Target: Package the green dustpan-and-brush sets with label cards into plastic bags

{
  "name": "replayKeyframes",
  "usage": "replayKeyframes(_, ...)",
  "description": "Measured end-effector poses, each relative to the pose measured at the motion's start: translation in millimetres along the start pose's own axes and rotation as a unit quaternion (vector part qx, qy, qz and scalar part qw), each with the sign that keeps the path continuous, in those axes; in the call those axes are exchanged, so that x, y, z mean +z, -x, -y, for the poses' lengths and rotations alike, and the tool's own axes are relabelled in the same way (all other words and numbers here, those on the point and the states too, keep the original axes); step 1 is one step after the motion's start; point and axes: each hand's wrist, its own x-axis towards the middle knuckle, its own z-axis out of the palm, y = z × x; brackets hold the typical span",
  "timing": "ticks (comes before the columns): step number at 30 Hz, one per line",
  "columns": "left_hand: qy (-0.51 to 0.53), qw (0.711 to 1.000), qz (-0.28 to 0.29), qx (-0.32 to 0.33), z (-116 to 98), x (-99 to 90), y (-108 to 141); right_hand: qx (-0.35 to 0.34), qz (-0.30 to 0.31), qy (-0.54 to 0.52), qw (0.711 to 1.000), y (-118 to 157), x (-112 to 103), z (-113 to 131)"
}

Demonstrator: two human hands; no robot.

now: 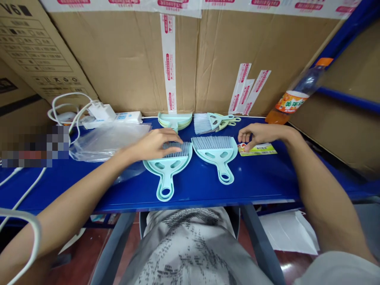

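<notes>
Left brush-and-dustpan set (168, 169) is flat on the blue table (258, 178), near the front edge, brush nested in pan. Right brush-and-dustpan set (217, 159) sits just beside it, same layout.

Around: clear plastic bags (111, 140) to the left, partly under the left forearm; white power strip (130, 117) and charger (103, 112) behind them. Stacked dustpans (175, 120) and loose brushes (204, 123) behind the sets, cardboard (124, 59) walling off the back. Orange-capped bottle (292, 101) leans at back right.

In the way: left hand (157, 143) covers part of the left set's bristles. Its thumb and fingers are apart, nothing lifted; bristle contact, can't tell. Right hand (261, 133) is at the printed card (264, 149), fingers curled, thumb over the card's left end; can't tell if it's gripped.

Orientation: both handles toward the person, bristles away. Long axes run front-to-back, left handle canted slightly left, right one slightly right.
</notes>
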Motion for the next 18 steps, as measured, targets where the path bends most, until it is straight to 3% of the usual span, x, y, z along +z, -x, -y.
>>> replayKeyframes(5, 0.032, 0.999, 0.034, 0.025, -10, 11.3, -1, -0.071, -0.161, -0.026, 0.984, -6, 11, 22)
replayKeyframes(7, 0.016, 0.998, 0.056, 0.01, -13, 13.1, 0, -0.101, -0.191, -0.006, 0.976, -15, 20, 28)
replayKeyframes(13, 0.037, 0.994, 0.1, -0.021, -14, 19.0, 5, -0.111, -0.13, 0.041, 0.985, -26, 30, 26)
replayKeyframes(18, 0.081, 0.992, 0.092, -0.008, -8, 26.4, 4, -0.127, -0.097, 0.025, 0.987, -21, 27, 26)
